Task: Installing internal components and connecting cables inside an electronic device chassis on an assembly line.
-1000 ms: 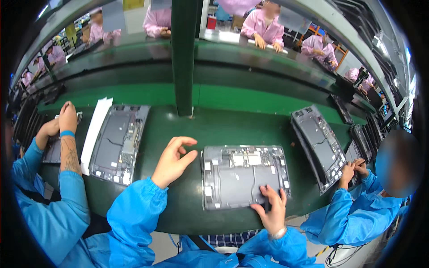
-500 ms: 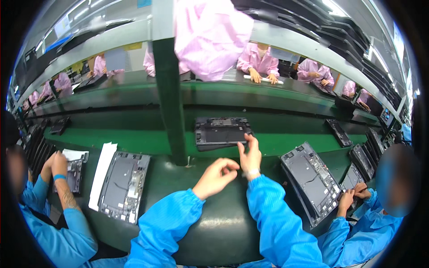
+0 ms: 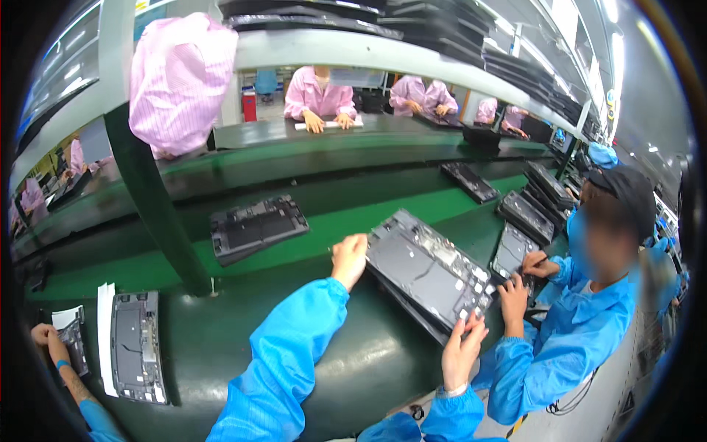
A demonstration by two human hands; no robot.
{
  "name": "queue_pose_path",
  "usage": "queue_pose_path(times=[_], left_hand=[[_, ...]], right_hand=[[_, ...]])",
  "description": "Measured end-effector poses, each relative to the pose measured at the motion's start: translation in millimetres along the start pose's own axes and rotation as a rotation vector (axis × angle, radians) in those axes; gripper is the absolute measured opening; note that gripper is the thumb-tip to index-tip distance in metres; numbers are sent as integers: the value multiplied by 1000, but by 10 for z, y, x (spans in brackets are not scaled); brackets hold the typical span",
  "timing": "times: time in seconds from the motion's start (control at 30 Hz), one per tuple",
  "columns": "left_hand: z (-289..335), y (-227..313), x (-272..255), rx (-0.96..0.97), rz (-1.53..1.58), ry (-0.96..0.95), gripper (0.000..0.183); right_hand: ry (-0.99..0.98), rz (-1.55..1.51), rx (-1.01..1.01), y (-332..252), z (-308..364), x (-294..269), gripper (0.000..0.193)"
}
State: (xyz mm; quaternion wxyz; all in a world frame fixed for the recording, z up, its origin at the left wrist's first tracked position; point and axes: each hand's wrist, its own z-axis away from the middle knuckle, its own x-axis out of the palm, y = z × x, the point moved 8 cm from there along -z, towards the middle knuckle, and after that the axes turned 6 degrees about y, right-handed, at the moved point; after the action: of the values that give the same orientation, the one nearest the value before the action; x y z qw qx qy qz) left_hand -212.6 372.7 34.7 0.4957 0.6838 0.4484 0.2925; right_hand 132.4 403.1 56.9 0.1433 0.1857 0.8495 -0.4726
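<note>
Baring circuitry (image 3: 442, 253), dark grey laptop base (image 3: 406, 259), black cable (image 3: 426, 271), white patches (image 3: 465, 314).

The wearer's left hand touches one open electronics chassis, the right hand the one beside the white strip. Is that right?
No: in the head view, the right hand touches the same open electronics chassis as the left hand.

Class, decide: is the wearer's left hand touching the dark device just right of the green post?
Apart: the head view shows green surface between the left hand and that dark device.
</note>
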Motion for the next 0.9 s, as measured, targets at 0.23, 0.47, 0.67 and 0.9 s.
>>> queue_pose_path(times=[0.23,0.47,0.67,0.9], left_hand=[[540,960,-747,90,150,48,33],[2296,1047,-2090,57,-329,251,36],[3280,950,-2339,-236,-555,179,39],[2596,1045,-2366,182,-777,-34,25]], right_hand=[[50,-596,34,-211,163,-186,15],[-79,-863,13,-372,912,-359,20],[-387,-744,54,29,1114,-282,26],[-401,-385,-230,-156,710,-232,24]])
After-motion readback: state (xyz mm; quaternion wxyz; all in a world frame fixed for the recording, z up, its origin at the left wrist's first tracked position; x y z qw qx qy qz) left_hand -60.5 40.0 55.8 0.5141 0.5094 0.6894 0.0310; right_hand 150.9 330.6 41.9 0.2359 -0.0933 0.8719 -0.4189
